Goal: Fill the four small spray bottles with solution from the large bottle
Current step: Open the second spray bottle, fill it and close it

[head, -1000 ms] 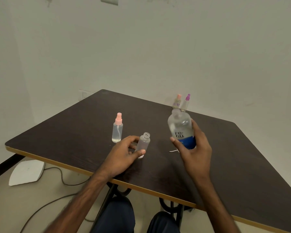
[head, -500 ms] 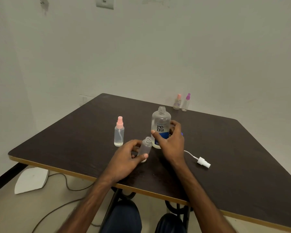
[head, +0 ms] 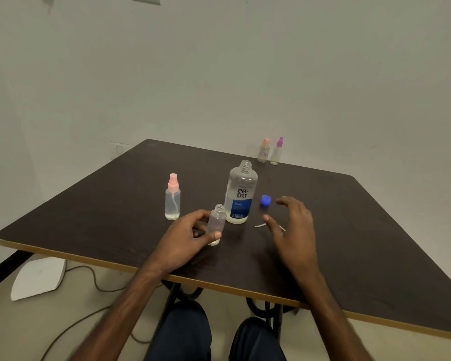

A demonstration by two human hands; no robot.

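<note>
Table point(head: 349, 243): dark top with a pale edge band; everything for the job stands on it.
Large bottle point(head: 241, 194): upright near the middle, neck uncapped, just behind the left hand's small bottle.
Left hand point(head: 185, 241): thumb and fingers wrapped round the open small bottle, steadying it on the table.
Right hand point(head: 294, 225): hovering low over the table to the right of the large bottle, fingers spread and loosely bent, holding nothing.
Pink-capped spray bottle point(head: 172, 198): upright to the left, head fitted, clear liquid inside.
Open small bottle point(head: 216, 224): no spray head on it, leaning slightly in the grip; fill level hard to read.
Far pair: peach-topped bottle point(head: 264, 151) and purple-topped bottle point(head: 277, 151), side by side at the back edge, well apart from the work.
Blue cap point(head: 265, 200): lying loose just right of the large bottle.
White tube point(head: 259, 225): thin end showing from under the right hand; the rest is hidden.
Risk: both necks are open, so a knock from either hand could tip a bottle and spill; narrow small neck invites overshoot when pouring; loose cap could roll.
Writing: "re-nu" in dark letters on the large bottle; small print on the blue panel below is illegible.
</note>
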